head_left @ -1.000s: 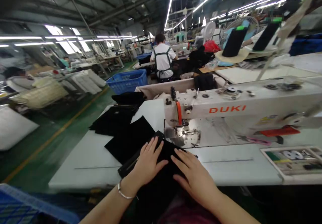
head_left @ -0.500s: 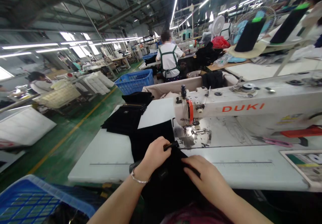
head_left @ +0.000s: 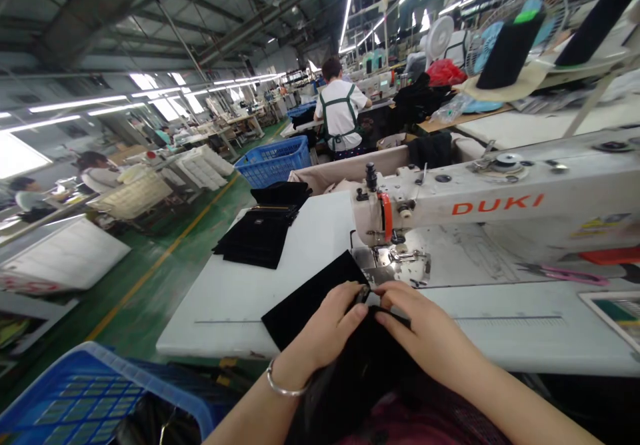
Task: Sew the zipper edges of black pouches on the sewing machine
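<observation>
In front of the sewing machine, a black fabric piece lies partly on the white table and hangs over its front edge toward me. My left hand, with a silver bangle at the wrist, pinches the fabric and a small dark, slightly shiny bit whose kind I cannot make out. Close beside it, my right hand is closed on the fabric's upper edge, thumb and fingers pinching. Both hands are just in front of the metal needle plate.
Black fabric pieces lie stacked at the table's left. Pink-handled scissors rest on the machine bed. A blue basket stands at lower left, another blue basket beyond the table. A co-worker sits ahead. Black thread cones stand at right.
My left hand has moved right, beside my right hand. The fabric has turned and drawn back from the stack, with more table showing between them. The view has shifted slightly left.
</observation>
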Tool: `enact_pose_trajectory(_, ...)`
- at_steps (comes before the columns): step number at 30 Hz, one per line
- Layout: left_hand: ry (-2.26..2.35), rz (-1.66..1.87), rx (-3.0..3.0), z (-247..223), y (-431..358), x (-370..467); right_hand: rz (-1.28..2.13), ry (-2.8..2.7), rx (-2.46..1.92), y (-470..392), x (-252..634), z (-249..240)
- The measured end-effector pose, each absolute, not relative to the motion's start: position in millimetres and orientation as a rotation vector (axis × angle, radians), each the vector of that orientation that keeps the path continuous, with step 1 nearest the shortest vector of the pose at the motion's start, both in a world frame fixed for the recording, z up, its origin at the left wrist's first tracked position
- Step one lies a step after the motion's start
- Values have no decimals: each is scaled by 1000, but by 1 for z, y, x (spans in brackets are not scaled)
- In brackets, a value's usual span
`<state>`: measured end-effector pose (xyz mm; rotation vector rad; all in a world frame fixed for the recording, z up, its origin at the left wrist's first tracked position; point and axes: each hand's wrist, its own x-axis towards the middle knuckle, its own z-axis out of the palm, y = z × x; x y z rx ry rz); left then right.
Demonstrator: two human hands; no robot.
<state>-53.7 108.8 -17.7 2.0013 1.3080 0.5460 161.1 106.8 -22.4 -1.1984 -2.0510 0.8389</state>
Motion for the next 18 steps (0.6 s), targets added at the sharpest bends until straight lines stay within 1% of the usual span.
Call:
enact_pose_trajectory(3, 1332, 353, 2180, -39, 116, -62, 913, -2028, -1314, 108, 166, -41)
enact_pose_trajectory(7, 1331, 267, 2186, -37, 114, -68, 969, -1993, -1315, 105, 168, -51)
enact_pose_trajectory(9, 1355, 333, 2114, -29, 107, -65, 973, -1986, -1279, 103, 164, -46)
enact_pose_trajectory(12, 1375, 533, 1874, -14, 95, -56, 935, -2007, -1166, 98, 160, -27)
enact_pose_trajectory(15, 1251, 694, 1573, 4, 87, -51, 899, -2040, -1075, 92, 161, 0)
enact_pose_trajectory(18, 1073, 848, 1345, 25, 83, -51, 845, -2051, -1092, 88, 167, 25)
